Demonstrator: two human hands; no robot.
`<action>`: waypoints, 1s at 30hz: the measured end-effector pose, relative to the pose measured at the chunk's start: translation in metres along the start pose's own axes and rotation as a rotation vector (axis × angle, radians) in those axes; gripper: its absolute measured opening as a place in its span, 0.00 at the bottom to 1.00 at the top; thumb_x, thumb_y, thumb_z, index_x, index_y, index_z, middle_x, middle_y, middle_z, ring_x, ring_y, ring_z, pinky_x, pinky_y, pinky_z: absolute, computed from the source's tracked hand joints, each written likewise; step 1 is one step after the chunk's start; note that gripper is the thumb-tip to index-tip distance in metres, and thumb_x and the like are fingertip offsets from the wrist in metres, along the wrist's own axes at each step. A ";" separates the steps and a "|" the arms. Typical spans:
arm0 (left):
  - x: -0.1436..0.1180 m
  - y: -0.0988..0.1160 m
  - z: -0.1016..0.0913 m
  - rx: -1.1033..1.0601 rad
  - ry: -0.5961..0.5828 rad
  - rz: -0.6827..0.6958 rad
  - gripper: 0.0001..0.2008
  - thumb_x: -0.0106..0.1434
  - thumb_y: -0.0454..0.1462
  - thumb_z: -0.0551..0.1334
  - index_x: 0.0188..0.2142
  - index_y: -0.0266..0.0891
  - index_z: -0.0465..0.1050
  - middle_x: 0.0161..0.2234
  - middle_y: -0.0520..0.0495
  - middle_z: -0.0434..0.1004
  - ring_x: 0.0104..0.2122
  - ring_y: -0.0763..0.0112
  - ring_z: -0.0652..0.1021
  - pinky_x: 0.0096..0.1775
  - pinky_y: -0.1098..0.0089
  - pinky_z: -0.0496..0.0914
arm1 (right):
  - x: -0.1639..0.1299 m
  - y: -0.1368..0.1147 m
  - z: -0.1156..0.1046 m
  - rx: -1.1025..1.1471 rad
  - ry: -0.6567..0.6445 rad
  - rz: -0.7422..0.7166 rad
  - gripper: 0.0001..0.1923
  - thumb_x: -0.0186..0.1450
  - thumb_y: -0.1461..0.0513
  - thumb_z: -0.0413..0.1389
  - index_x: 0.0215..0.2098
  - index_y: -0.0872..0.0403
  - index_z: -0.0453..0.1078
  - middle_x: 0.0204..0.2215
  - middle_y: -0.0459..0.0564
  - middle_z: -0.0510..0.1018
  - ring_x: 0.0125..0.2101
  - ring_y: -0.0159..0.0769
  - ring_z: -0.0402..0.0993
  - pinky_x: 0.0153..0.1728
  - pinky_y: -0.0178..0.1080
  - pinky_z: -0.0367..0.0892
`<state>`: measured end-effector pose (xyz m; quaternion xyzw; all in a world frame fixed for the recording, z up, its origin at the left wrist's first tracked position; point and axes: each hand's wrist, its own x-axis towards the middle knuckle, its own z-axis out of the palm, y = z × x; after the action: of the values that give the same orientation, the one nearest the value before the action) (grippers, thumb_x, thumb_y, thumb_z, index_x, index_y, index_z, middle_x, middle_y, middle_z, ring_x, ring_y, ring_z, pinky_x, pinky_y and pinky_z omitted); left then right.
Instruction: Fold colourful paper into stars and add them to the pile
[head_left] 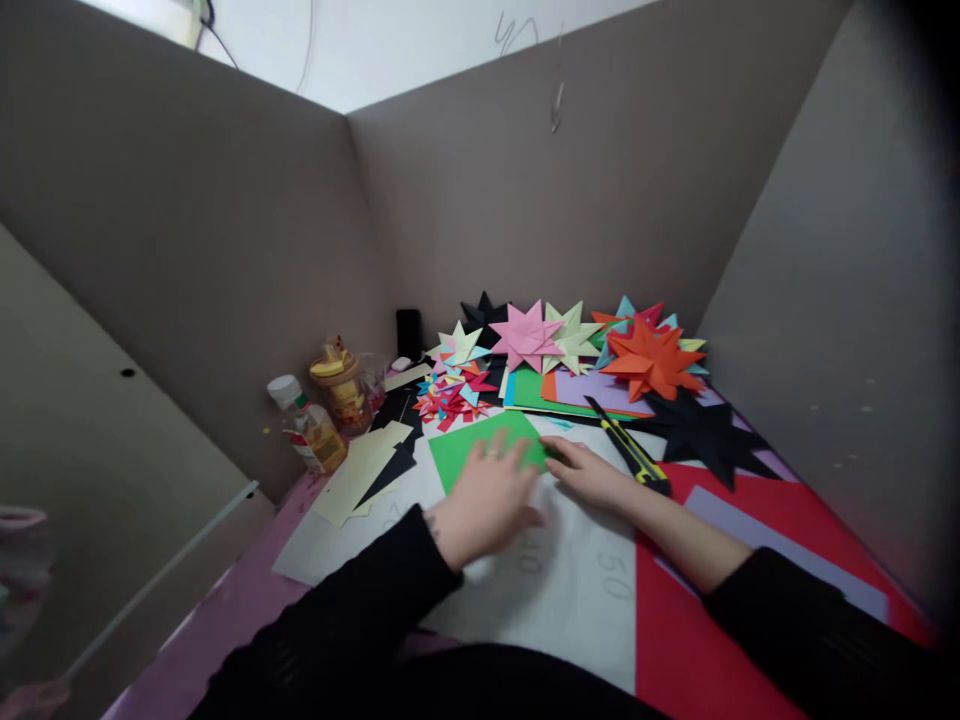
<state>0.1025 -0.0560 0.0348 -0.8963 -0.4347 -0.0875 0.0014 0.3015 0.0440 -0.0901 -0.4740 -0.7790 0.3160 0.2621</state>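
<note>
So from the head cam you're looking down into a grey walled-off corner with a surface (pixel 247 590) totally buried in paper. The left hand (pixel 487 495) is lying flat, fingers spread, pressing down on a green paper sheet (pixel 469 450) that sits just ahead of the person in the middle of the surface, on top of a big white sheet (pixel 570 590) with faint numbers on it. The right hand (pixel 589 470) is at the green sheet's right edge, fingertips touching it; its grip isn't closed round anything, more of a loose flat press, same as the left. Just right of that hand there's a yellow and black utility knife (pixel 626 450) lying untouched. Behind it all is a row of folded paper stars: a pink star (pixel 525 335), an orange star (pixel 649 360), and a black star (pixel 705 430) lying on the red paper (pixel 675 640). Over on the left, near the wall, there's a glue bottle (pixel 307 425) and a jar (pixel 341 385).
</note>
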 end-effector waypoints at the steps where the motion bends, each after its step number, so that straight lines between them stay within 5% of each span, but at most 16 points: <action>1: -0.005 -0.018 0.011 0.045 -0.058 -0.162 0.24 0.57 0.44 0.64 0.52 0.38 0.68 0.59 0.32 0.61 0.59 0.39 0.60 0.52 0.41 0.59 | 0.001 -0.001 0.002 0.036 0.005 0.015 0.25 0.63 0.55 0.51 0.57 0.53 0.62 0.54 0.56 0.69 0.55 0.44 0.63 0.56 0.48 0.57; 3: -0.016 -0.046 0.034 0.055 -0.147 -0.347 0.31 0.56 0.44 0.65 0.56 0.34 0.63 0.61 0.28 0.56 0.59 0.36 0.60 0.52 0.43 0.61 | 0.002 -0.006 0.005 0.166 -0.021 0.038 0.25 0.63 0.55 0.51 0.57 0.54 0.61 0.56 0.57 0.67 0.55 0.43 0.63 0.57 0.48 0.56; 7: -0.032 -0.063 0.062 0.003 -0.184 -0.345 0.31 0.60 0.48 0.59 0.58 0.32 0.61 0.59 0.28 0.60 0.58 0.42 0.63 0.54 0.50 0.61 | -0.001 -0.021 0.003 0.497 -0.106 0.147 0.24 0.63 0.52 0.50 0.55 0.51 0.60 0.52 0.56 0.71 0.52 0.40 0.67 0.53 0.47 0.60; 16: -0.028 -0.056 0.065 0.030 -0.141 -0.331 0.20 0.64 0.42 0.56 0.53 0.35 0.67 0.56 0.34 0.67 0.55 0.51 0.68 0.55 0.57 0.63 | 0.002 -0.031 -0.015 0.775 0.205 0.368 0.16 0.59 0.52 0.55 0.42 0.51 0.66 0.42 0.51 0.74 0.42 0.37 0.73 0.42 0.40 0.68; 20: -0.030 -0.058 0.070 0.051 -0.123 -0.328 0.19 0.64 0.42 0.55 0.52 0.36 0.68 0.55 0.36 0.68 0.54 0.51 0.69 0.54 0.57 0.64 | 0.002 -0.032 -0.025 1.010 0.192 0.424 0.10 0.58 0.56 0.58 0.36 0.50 0.66 0.37 0.49 0.74 0.33 0.33 0.75 0.34 0.36 0.70; 25: -0.030 -0.055 0.069 0.056 -0.052 -0.333 0.18 0.63 0.44 0.56 0.49 0.37 0.70 0.52 0.37 0.71 0.52 0.52 0.70 0.52 0.59 0.64 | 0.001 -0.036 -0.028 0.978 0.143 0.380 0.12 0.57 0.58 0.60 0.38 0.51 0.67 0.37 0.48 0.76 0.28 0.31 0.75 0.27 0.33 0.69; 30: -0.026 -0.050 0.069 0.040 0.014 -0.361 0.16 0.61 0.46 0.58 0.43 0.39 0.71 0.40 0.40 0.76 0.43 0.55 0.74 0.45 0.61 0.67 | -0.003 -0.042 -0.013 0.941 -0.096 0.229 0.22 0.56 0.54 0.62 0.47 0.51 0.70 0.41 0.53 0.78 0.41 0.37 0.76 0.42 0.40 0.69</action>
<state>0.0588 -0.0398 -0.0407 -0.8029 -0.5902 -0.0839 0.0064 0.2884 0.0296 -0.0508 -0.3717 -0.5055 0.6823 0.3753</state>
